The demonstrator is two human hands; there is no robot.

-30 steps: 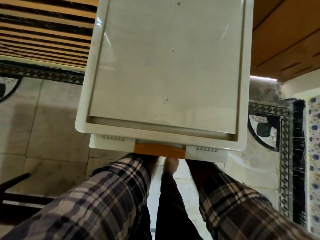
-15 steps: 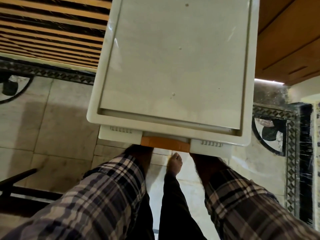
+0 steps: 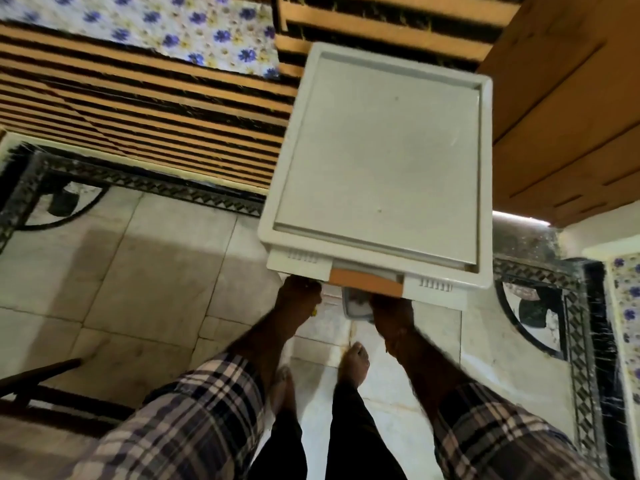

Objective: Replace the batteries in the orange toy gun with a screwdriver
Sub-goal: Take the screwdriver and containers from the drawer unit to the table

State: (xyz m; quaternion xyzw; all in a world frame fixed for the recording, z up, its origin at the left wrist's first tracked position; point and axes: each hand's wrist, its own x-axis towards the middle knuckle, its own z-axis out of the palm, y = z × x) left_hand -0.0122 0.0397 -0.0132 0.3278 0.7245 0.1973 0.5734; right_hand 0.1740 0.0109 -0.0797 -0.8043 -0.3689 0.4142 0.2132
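I see no orange toy gun and no clear screwdriver. A white plastic drawer cabinet [image 3: 377,150] stands before me, seen from above, with an orange handle [image 3: 365,281] on its top drawer. My left hand [image 3: 298,297] is just below the drawer front at the left; its fingers are hidden under the edge and a small yellow bit [image 3: 314,311] shows beside it. My right hand [image 3: 391,315] is below the handle and grips a small clear container [image 3: 356,304] with a grey rim.
A slatted wooden bed frame [image 3: 145,109] with a flowered cloth [image 3: 138,32] lies to the left. A wooden cupboard [image 3: 561,116] stands at the right. My bare feet [image 3: 355,363] stand on the marble floor. A dark chair leg [image 3: 38,374] reaches in at the lower left.
Both hands have come out from under the drawer front toward me. The clear container has appeared in my right hand. The view has pulled back and turned left.
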